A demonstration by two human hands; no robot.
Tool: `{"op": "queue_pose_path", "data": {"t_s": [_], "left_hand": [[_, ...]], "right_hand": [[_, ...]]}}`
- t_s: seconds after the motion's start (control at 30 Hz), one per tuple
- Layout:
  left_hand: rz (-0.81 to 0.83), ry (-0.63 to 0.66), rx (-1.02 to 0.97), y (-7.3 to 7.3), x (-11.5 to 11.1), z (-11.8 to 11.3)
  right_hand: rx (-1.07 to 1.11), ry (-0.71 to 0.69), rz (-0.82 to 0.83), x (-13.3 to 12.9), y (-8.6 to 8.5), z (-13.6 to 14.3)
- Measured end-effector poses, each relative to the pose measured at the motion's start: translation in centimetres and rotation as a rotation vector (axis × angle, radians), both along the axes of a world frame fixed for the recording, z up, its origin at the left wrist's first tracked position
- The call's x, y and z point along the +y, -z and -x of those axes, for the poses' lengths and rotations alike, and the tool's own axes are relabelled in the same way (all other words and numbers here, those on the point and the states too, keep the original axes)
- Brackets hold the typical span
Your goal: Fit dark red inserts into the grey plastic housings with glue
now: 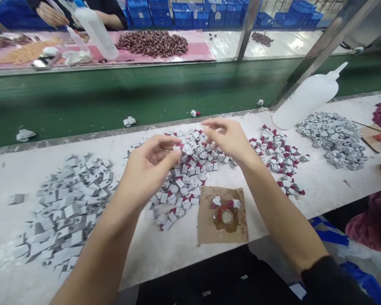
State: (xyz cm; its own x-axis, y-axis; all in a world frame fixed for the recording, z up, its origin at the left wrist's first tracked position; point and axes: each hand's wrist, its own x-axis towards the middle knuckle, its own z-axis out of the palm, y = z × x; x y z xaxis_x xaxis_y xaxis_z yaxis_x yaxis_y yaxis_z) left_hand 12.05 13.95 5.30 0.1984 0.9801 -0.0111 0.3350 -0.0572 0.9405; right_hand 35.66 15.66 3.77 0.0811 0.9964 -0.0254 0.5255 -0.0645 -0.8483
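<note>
My left hand [147, 167] pinches a small white-and-dark-red plastic piece [186, 149] between thumb and fingers. To its right, my right hand [227, 137] hovers with fingers bent and apart, and nothing shows in them. Beneath both hands spreads a pile of grey-and-dark-red pieces [180, 184]. Nearer to me lies a cardboard square [206, 235] with a wet brown stain. On it are a small round cap-like dish [227, 216] and two pieces of the same colours. Left of my left forearm is a heap of plain grey parts [73, 203].
Beyond the table edge runs a green conveyor belt [114, 97] with a few scraps. A white squeeze bottle [307, 99] leans by a metal post at right, near more grey parts [333, 137]. Other people sit across the belt and at my right.
</note>
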Motion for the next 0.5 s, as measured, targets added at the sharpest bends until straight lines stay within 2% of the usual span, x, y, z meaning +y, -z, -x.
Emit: {"op": "queue_pose_path", "data": {"t_s": [0.07,0.13,0.23,0.3,0.37,0.43,0.5], "left_hand": [[-0.045,-0.097,0.056,-0.1,3.2,-0.3],[-0.046,-0.137,0.113,0.1,6.5,-1.2],[0.005,-0.133,0.195,0.9,11.5,-3.4],[0.058,-0.104,0.239,1.6,14.5,-5.4],[0.099,-0.061,0.259,2.4,16.9,-7.8],[0.115,-0.028,0.26,3.2,18.6,-10.5],[0.113,0.02,0.241,4.0,19.7,-13.0]], "right_hand": [[-0.132,0.062,-0.042,6.0,0.9,1.0],[-0.177,0.053,-0.044,10.8,1.7,2.1],[-0.22,0.036,-0.02,14.5,2.0,2.8],[-0.236,0.068,-0.019,14.3,1.3,2.1],[-0.236,0.122,-0.032,12.2,0.2,0.5],[-0.219,0.172,-0.044,8.2,-0.7,-1.7],[-0.194,0.194,-0.041,3.0,-1.0,-3.9]]}}
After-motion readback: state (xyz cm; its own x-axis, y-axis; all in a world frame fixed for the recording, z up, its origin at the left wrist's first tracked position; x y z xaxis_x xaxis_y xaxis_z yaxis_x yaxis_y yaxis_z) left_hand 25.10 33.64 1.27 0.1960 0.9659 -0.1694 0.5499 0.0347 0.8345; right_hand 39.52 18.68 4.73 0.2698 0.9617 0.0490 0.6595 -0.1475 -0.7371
